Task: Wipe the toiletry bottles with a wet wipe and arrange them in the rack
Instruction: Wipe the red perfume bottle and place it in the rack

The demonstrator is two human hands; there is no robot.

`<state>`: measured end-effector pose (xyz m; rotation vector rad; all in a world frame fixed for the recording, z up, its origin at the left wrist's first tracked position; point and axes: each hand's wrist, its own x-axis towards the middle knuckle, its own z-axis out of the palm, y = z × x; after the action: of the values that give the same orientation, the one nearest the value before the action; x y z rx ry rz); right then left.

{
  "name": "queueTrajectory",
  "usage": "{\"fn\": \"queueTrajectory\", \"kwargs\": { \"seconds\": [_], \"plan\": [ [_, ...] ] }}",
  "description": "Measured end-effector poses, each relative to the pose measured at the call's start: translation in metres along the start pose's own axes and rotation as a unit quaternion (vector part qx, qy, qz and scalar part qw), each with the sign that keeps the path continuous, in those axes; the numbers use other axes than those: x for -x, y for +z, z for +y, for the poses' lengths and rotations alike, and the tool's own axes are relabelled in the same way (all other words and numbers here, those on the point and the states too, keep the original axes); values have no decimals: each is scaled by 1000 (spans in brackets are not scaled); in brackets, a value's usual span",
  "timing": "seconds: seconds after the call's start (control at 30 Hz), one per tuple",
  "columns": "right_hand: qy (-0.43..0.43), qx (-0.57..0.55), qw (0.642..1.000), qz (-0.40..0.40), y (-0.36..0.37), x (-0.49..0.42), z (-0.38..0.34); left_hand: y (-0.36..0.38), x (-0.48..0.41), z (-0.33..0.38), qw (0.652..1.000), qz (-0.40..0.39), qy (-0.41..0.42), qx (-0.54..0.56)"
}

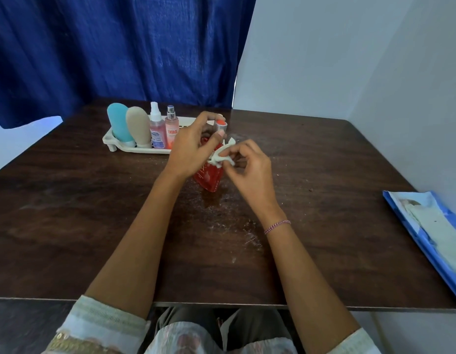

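the red bottle (pixel 209 178) is tilted over the surface (pixel 94 213), cap pointing away from the person, base nearer; the left grip (pixel 193 146) clasps its upper part; the right grip (pixel 249 169) pinches the wet wipe (pixel 220 155) against its side; the rack (pixel 111 139) lies just beyond and to the left, nearer the left grip, so that hand looks better placed to set it in.

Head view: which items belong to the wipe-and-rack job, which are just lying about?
Job: red bottle in left hand; wet wipe pinched in right hand; white rack holding blue bottle, beige bottle, pink spray bottle, Engage spray bottle; blue wipes pack at right edge of table.
Lying about: blue curtain, white partition, white specks on table.
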<state>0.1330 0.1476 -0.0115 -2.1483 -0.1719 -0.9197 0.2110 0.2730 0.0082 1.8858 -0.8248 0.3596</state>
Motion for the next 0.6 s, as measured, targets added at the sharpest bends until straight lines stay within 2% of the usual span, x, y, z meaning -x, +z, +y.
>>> {"fn": "queueTrajectory", "kwargs": {
  "seconds": [0.13,0.3,0.5,0.6],
  "plan": [
    [-6,3,997,-83,4,6,2,-1,2,-1,1000,10,3,-19],
    [-24,49,989,-134,6,7,7,-1,5,0,1000,22,-8,-16],
    [-51,26,997,-43,6,7,-4,-3,3,-1,996,40,-33,72],
    [-32,8,998,-61,8,6,-4,-5,2,-5,994,45,-41,95]
  ]
}}
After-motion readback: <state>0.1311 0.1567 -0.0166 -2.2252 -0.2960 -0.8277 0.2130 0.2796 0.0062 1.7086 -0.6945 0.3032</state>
